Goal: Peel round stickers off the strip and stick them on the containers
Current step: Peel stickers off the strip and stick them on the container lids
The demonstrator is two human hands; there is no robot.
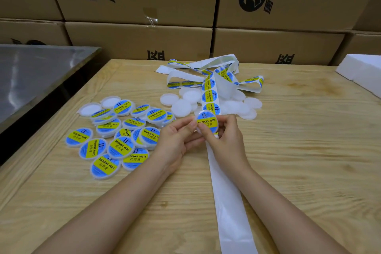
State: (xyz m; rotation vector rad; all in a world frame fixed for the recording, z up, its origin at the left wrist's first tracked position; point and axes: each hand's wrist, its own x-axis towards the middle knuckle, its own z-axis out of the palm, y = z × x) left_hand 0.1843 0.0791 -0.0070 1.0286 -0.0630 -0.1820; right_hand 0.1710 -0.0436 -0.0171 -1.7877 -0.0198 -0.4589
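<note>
Cardboard cartons (140, 43) printed with dark logos wall off the back of a pale pine worktable (299, 150), with a brushed-steel surface (37, 74) at far left and a white foam block (362, 72) at far right. On the planks at left lies a heap of labelled containers (115, 136), round, shallow and translucent white under glossy blue-and-yellow "Soldering Paste" stickers. Plain containers (181, 107) cluster farther back at centre, partly hidden under a looping white sticker strip (210, 97). Its bare backing (228, 202) runs toward the camera between the person's forearms. Both hands meet above the table's middle. The left hand (177, 140) pinches the left edge of the held container (206, 122) between thumb and fingers, while the right hand (226, 136) curls its fingers round the opposite edge, thumb at the lower rim. Tilted toward the camera, it bears a sticker on its face, just in front of the strip's next label.
</note>
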